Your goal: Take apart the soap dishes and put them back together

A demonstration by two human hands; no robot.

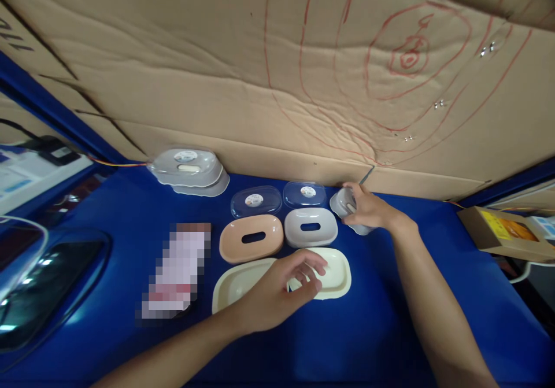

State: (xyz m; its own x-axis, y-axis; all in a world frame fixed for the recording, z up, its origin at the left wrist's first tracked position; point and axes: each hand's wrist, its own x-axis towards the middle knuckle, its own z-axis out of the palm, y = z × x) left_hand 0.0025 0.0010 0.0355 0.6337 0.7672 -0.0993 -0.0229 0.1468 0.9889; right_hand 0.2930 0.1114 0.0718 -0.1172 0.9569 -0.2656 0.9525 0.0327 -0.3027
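Observation:
My right hand [366, 207] reaches to the back right, its thumb and fingers around a grey soap box [340, 202] standing on the blue table. Part of that box is hidden under my fingers. Over the cream trays my left hand [290, 287] hovers, fingers loosely curved and apart, with nothing in them. It partly covers the right cream tray [340, 272] and the left cream tray [229, 287]. Behind them lie a peach slotted soap dish [229, 242] and a light grey slotted soap dish [329, 232]. Two clear lids with labels, a left lid [269, 198] and a right lid [319, 191], lie farther back.
Stacked soap boxes [202, 171] stand at the back left against the cardboard wall [195, 87]. A blurred-out flat object [177, 266] lies left of the dishes. A dark glossy device [47, 289] is at the far left, and a cardboard box [489, 235] at the right.

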